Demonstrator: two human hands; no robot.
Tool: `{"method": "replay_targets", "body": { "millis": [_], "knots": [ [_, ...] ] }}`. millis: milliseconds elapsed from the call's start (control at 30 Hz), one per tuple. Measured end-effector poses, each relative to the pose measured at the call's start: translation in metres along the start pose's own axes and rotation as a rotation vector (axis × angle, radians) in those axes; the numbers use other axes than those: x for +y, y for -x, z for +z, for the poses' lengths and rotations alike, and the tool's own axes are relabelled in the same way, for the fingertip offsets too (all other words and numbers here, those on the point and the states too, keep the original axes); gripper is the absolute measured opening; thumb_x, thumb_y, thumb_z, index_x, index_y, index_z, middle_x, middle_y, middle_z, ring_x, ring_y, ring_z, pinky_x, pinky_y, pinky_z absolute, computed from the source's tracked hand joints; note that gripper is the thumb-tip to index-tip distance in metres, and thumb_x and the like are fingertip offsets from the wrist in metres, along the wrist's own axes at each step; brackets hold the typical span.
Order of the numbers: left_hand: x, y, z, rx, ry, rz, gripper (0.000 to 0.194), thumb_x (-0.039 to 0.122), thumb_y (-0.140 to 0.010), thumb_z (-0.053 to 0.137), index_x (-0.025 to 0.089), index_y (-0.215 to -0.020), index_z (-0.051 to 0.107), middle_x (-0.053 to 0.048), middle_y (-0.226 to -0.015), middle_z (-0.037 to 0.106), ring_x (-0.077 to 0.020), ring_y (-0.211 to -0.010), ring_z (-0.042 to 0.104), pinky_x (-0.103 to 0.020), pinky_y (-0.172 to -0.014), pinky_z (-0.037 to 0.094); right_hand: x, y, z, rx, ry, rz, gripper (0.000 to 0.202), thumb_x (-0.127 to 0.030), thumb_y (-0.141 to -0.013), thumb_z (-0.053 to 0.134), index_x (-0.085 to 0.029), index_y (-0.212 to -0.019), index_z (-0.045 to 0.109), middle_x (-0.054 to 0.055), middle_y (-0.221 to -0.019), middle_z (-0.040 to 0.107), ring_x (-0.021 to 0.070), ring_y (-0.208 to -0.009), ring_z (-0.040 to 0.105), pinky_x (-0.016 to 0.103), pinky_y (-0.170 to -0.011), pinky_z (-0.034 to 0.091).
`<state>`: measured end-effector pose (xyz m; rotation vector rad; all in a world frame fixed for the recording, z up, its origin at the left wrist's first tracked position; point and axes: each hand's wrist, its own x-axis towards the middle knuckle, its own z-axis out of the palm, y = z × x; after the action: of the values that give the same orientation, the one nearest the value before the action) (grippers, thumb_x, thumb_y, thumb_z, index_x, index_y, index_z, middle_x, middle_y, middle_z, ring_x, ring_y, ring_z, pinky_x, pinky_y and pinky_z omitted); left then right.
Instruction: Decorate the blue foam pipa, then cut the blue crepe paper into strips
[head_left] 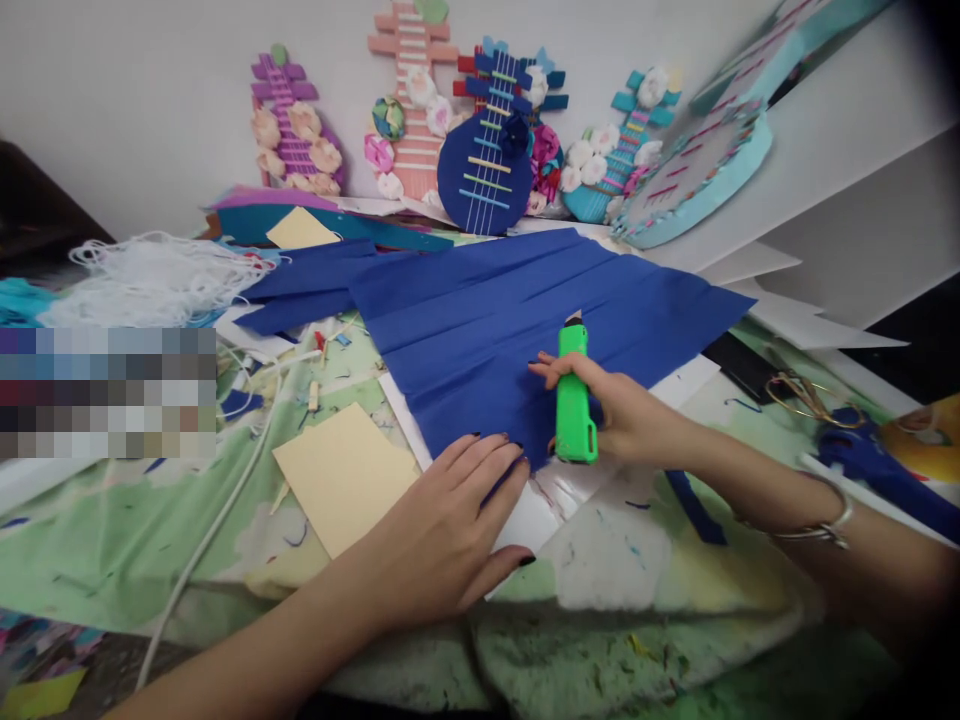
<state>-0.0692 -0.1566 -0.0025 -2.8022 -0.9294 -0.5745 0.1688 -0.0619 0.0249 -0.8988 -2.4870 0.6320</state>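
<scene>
Across the middle of the table lies a creased sheet of dark blue paper [480, 340], with a white board [682, 380] partly showing under it. My left hand [461, 520] rests flat on the sheet's near edge, fingers stretched out and thumb apart. In my right hand [611, 405] is a bright green utility knife [574, 400], held over the blue paper with its short blade pointing away from me. A narrow blue paper strip [697, 510] lies to the right, below my right forearm. The cut edge near my fingers is partly hidden.
Paper-covered lute shapes [487, 180] with flowers lean on the back wall. White string [165, 275] is heaped at left, near a cream card [345, 480] and a white cable [217, 520]. Scissors [810, 395] and a blue-handled tool [862, 450] lie at right.
</scene>
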Motion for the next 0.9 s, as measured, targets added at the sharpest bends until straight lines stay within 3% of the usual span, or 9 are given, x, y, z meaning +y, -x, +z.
{"method": "replay_targets", "body": {
  "millis": [167, 433, 900],
  "knots": [
    [-0.003, 0.002, 0.001, -0.099, 0.050, -0.019, 0.056, 0.048, -0.093, 0.040, 0.010, -0.133, 0.047, -0.014, -0.128, 0.057, -0.0310, -0.122, 0.048, -0.050, -0.104, 0.036, 0.010, -0.003, 0.018, -0.036, -0.001, 0.032, 0.053, -0.026, -0.072, 0.071, -0.026, -0.116, 0.042, 0.012, -0.142, 0.047, 0.0296, -0.136, 0.036, 0.044, -0.102, 0.043],
    [-0.008, 0.002, -0.004, -0.199, 0.088, -0.026, 0.056, 0.050, -0.094, 0.037, 0.012, -0.135, 0.044, -0.011, -0.131, 0.056, -0.0288, -0.125, 0.045, -0.051, -0.107, 0.027, 0.010, -0.005, 0.015, -0.101, -0.093, 0.119, 0.057, -0.020, -0.067, 0.071, -0.026, -0.116, 0.042, 0.013, -0.145, 0.042, 0.0293, -0.137, 0.035, 0.045, -0.105, 0.038],
    [-0.013, 0.001, -0.007, -0.226, 0.072, 0.015, 0.056, 0.051, -0.096, 0.034, 0.013, -0.135, 0.044, -0.007, -0.133, 0.056, -0.0264, -0.125, 0.045, -0.048, -0.110, 0.017, 0.010, -0.010, 0.012, -0.150, -0.077, 0.105, 0.053, -0.020, -0.069, 0.069, -0.024, -0.113, 0.041, 0.014, -0.144, 0.042, 0.0282, -0.137, 0.034, 0.044, -0.105, 0.037]
  ]
}}
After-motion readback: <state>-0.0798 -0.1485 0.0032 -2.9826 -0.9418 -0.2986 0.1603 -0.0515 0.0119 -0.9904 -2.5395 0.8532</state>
